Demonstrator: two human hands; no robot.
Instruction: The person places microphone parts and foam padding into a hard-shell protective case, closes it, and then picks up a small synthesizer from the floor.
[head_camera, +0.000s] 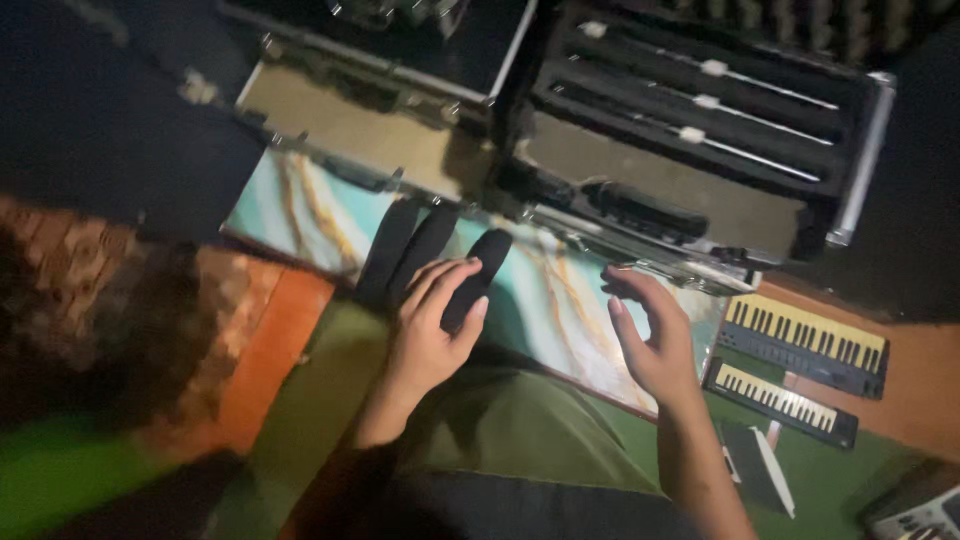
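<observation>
My left hand (430, 330) is wrapped around a black oblong foam piece (478, 275) that rests on a teal and gold marbled mat (560, 310). Two more black foam pieces (405, 250) lie side by side just left of it. My right hand (650, 335) hovers over the mat to the right with fingers spread and curled, holding nothing. My forearms come in from the bottom of the view over green cloth (520, 430).
Two open hard cases with metal edges (640, 150) (370, 110) sit beyond the mat; the right one holds thin rods in black foam. Two small keyboards (805, 340) (780, 400) lie at right. An orange patterned rug (270, 340) is at left.
</observation>
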